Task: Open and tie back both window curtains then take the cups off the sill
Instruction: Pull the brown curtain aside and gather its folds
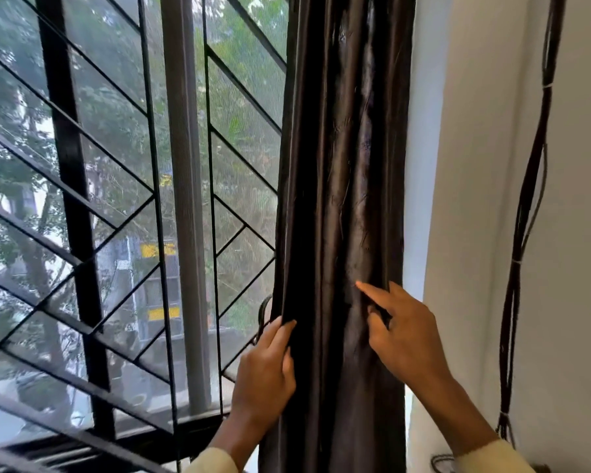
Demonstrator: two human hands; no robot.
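Head view: I see a black metal window grille with diagonal bars (82, 213) and a grey vertical frame post (185, 199) filling the left; trees and a building outside, blurred through the mesh. A bundle of dark cables (522, 233) hangs down the white wall (485, 165) on the right, well apart from the hands. A dark hook-like loop (264, 312) sits just left of the fabric, partly hidden, can't tell what it is. The dark brown satin curtain (342, 165) is gathered into a narrow column at the window's right edge, long axis vertical, folds running top to bottom. My left hand (265, 370) grips its left edge, fingers curled round the fabric. My right hand (403, 336) presses the right side, index finger extended, other fingers pinching a fold. Cream sleeves (492, 459) at bottom. Sill and cups out of view.
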